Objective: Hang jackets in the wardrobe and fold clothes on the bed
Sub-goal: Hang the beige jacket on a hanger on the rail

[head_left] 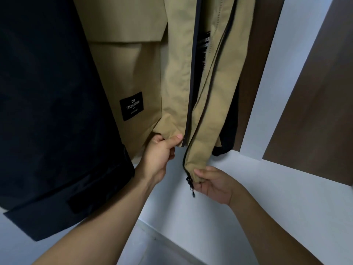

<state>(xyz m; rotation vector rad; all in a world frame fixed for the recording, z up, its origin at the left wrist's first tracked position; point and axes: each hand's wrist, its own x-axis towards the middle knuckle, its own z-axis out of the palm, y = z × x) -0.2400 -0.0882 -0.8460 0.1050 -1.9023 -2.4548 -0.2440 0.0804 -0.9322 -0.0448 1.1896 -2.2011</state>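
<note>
1. The wardrobe with white inner walls and brown wooden panels (309,115) stands open in front of the person, and the bed is not in sight from here, so I judge the hanging part of the task to be the one in hand.
2. A large dark navy garment (53,111) hangs at the left, just beside the jacket being handled and overlapping its edge.
3. The khaki cotton jacket with a black zip (137,60) already hangs inside the wardrobe, its front open at the bottom; a black rectangular label with white lettering (131,106) sits low on its left panel.
4. The left hand (162,153) pinches the bottom corner of the left front panel between thumb and curled fingers.
5. The right hand (212,183) grips the bottom end of the right front panel, fingers curled round the cloth.
6. The small black zip slider and pull (190,185) dangles at that right-hand end, touching the fingers.
7. It looks as though the two front edges are being brought together for zipping; the next move would call for lining up the left panel's zip end with the slider, holding both hems taut and level.
</note>
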